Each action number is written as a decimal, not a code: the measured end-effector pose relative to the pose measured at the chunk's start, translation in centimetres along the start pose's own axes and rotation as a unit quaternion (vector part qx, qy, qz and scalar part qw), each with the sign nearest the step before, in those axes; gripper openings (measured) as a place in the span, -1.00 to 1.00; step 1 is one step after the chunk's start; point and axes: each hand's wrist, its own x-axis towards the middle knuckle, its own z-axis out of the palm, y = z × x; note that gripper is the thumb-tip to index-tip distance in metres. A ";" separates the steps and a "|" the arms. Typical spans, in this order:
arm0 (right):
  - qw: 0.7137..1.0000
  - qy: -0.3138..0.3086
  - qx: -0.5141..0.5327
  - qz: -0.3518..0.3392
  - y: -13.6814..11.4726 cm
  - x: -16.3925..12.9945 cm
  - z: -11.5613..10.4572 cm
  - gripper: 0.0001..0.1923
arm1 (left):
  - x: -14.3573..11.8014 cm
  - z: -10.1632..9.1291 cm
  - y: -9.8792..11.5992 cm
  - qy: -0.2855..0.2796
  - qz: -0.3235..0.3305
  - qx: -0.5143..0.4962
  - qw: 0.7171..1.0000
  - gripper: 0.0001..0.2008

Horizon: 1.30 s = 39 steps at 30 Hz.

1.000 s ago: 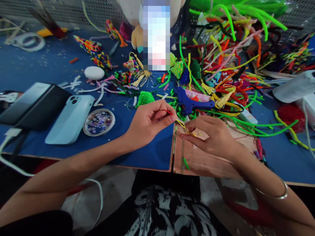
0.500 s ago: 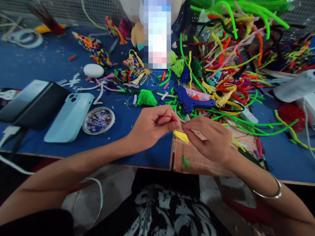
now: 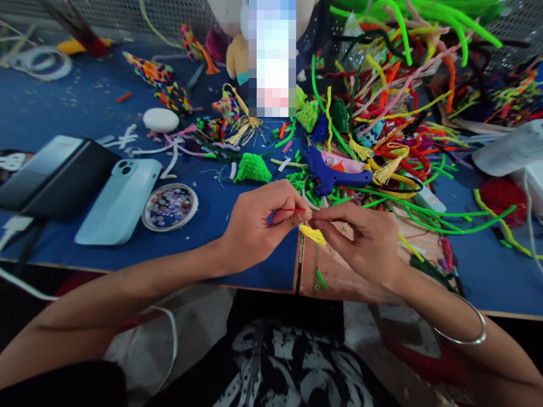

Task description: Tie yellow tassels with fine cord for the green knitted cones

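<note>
free: bare blue table (image 3: 258, 271) by hands | blocked: pipe-cleaner heap (image 3: 394, 113) — right

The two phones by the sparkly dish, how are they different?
The light blue phone is pale, while the dark phone beside it is black and grey. The light blue phone shows camera lenses at its top corner; the dark phone shows none. The light blue phone lies nearer the round dish of sequins. Both lie flat on the blue table.

A small yellow tassel (image 3: 313, 233) hangs from a thin red thread (image 3: 292, 210).
</note>
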 end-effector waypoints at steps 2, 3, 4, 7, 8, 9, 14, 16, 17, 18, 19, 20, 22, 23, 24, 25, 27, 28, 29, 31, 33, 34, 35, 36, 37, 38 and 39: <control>1.000 -0.002 0.007 0.009 -0.1 0.0 0.0 -0.91 | -0.1 0.0 -0.1 -0.001 0.004 0.010 1.000 -0.59; 1.000 -0.004 0.009 0.015 -0.1 0.0 0.0 -0.91 | -0.1 0.0 -0.1 -0.003 0.003 0.014 1.000 -0.59; 1.000 -0.007 0.012 0.019 -0.1 0.0 0.0 -0.91 | -0.1 0.0 -0.1 -0.003 0.003 0.016 1.000 -0.59; 0.999 -0.011 0.032 0.029 -0.1 0.0 0.0 -0.91 | -0.1 0.0 0.0 -0.006 0.009 0.027 1.000 -0.58; 0.999 -0.012 0.037 0.030 -0.1 0.0 0.0 -0.91 | -0.2 0.0 0.0 -0.007 0.013 0.031 0.999 -0.59; 0.999 -0.012 0.040 0.030 -0.1 0.0 0.0 -0.91 | -0.2 0.0 0.0 -0.010 0.019 0.035 0.999 -0.59; 0.999 -0.010 0.046 0.024 -0.1 0.1 0.0 -0.93 | -0.2 0.2 0.0 -0.012 0.059 0.055 0.997 -0.59; 0.998 -0.013 0.050 0.026 -0.2 0.1 0.0 -0.93 | -0.3 0.2 0.0 -0.010 0.067 0.070 0.995 -0.59; 0.998 -0.015 0.052 0.026 -0.2 0.2 0.0 -0.93 | -0.3 0.3 0.0 -0.011 0.069 0.075 0.995 -0.59; 0.998 -0.016 0.054 0.024 -0.2 0.2 0.0 -0.92 | -0.3 0.3 0.0 -0.010 0.070 0.078 0.994 -0.59; 0.998 -0.017 0.057 0.022 -0.2 0.2 0.0 -0.92 | -0.3 0.3 0.0 -0.011 0.071 0.077 0.994 -0.58; 0.998 -0.017 0.061 0.022 -0.2 0.3 0.1 -0.92 | -0.3 0.3 0.0 -0.012 0.072 0.073 0.995 -0.58; 0.997 -0.019 0.073 0.025 -0.1 0.3 0.1 -0.91 | -0.3 0.2 0.0 -0.017 0.066 0.059 0.996 -0.58; 0.996 -0.023 0.080 0.030 -0.1 0.4 0.1 -0.90 | -0.3 0.2 0.0 -0.022 0.057 0.049 0.997 -0.58; 0.995 -0.028 0.090 0.037 -0.1 0.4 0.1 -0.90 | -0.3 0.2 0.0 -0.026 0.046 0.038 0.998 -0.58; 0.993 -0.033 0.102 0.045 -0.1 0.5 0.2 -0.89 | -0.2 0.2 0.0 -0.032 0.033 0.026 0.999 -0.58; 0.988 -0.044 0.132 0.062 0.0 0.5 0.2 -0.89 | 0.0 0.1 0.1 -0.041 0.000 -0.003 0.999 -0.57; 0.985 -0.050 0.147 0.070 0.1 0.5 0.2 -0.89 | 0.2 0.1 0.2 -0.046 -0.018 -0.019 0.999 -0.57; 0.983 -0.053 0.161 0.076 0.1 0.5 0.2 -0.89 | 0.3 0.1 0.2 -0.049 -0.035 -0.035 0.998 -0.57; 0.977 -0.058 0.183 0.087 0.2 0.4 0.1 -0.90 | 0.5 0.0 0.3 -0.053 -0.063 -0.066 0.994 -0.57; 0.973 -0.062 0.203 0.095 0.3 0.4 0.1 -0.90 | 0.7 0.1 0.3 -0.053 -0.080 -0.094 0.991 -0.57; 0.970 -0.066 0.212 0.099 0.3 0.3 0.1 -0.90 | 0.7 0.1 0.2 -0.053 -0.084 -0.108 0.989 -0.57; 0.968 -0.071 0.218 0.103 0.3 0.3 0.1 -0.91 | 0.7 0.1 0.1 -0.053 -0.087 -0.121 0.987 -0.56; 0.966 -0.076 0.223 0.108 0.4 0.3 0.1 -0.91 | 0.6 0.2 -0.1 -0.052 -0.088 -0.136 0.985 -0.56; 0.965 -0.079 0.226 0.112 0.4 0.3 0.0 -0.91 | 0.6 0.2 -0.3 -0.049 -0.086 -0.154 0.983 -0.56; 0.964 -0.080 0.227 0.115 0.5 0.4 0.0 -0.90 | 0.5 0.2 -0.5 -0.044 -0.081 -0.174 0.980 -0.56; 0.963 -0.079 0.229 0.117 0.6 0.4 0.0 -0.90 | 0.4 0.3 -0.8 -0.040 -0.076 -0.192 0.978 -0.56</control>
